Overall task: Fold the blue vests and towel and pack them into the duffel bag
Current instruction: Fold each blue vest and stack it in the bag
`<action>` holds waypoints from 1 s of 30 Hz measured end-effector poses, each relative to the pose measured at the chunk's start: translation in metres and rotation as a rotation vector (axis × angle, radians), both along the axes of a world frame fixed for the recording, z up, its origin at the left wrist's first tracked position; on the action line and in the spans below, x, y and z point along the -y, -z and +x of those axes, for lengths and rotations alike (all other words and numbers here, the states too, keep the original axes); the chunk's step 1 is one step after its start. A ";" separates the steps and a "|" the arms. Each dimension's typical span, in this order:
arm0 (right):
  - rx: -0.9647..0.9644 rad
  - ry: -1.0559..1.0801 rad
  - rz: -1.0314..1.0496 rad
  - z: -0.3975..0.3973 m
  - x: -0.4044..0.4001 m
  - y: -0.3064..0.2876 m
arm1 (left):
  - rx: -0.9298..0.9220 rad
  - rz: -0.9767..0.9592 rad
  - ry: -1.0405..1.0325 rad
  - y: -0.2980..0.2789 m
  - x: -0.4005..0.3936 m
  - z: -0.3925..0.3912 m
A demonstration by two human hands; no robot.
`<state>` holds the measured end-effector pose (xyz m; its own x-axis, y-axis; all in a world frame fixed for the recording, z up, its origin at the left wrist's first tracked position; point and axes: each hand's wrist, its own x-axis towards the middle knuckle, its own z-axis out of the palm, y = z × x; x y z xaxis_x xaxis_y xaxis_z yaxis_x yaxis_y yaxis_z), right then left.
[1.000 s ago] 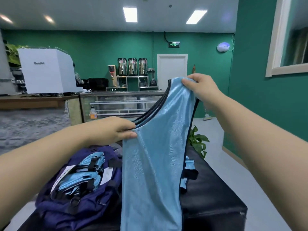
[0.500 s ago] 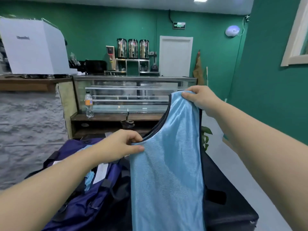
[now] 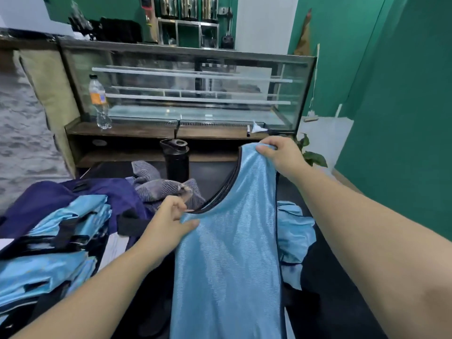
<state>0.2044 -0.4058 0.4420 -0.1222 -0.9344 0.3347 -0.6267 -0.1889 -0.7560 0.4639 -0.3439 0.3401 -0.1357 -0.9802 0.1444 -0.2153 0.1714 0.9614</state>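
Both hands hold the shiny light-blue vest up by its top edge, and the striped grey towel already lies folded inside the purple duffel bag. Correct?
Not quite. The head view shows the striped grey towel crumpled on the black table, beyond the purple duffel bag, not folded inside. Both hands, left and right, do hold the shiny light-blue vest.

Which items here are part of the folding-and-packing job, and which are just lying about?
Job: held blue vest, gripped by left hand and right hand; folded vests in duffel bag; loose vest; towel.
Lying about: black flask; plastic bottle; plant.
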 end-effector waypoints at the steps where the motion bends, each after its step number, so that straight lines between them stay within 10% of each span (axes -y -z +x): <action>1: 0.007 0.004 0.010 -0.002 0.010 0.010 | -0.062 0.043 0.000 0.008 0.007 -0.002; 9: 0.086 0.044 0.043 -0.010 0.060 0.077 | -0.311 0.149 -0.115 0.062 0.042 0.000; 17: -0.016 0.039 0.129 -0.007 0.058 0.110 | 0.392 0.031 0.010 0.113 0.050 0.016; 30: -0.370 -0.488 0.169 0.031 -0.083 0.095 | 0.476 0.154 0.233 0.114 0.067 0.020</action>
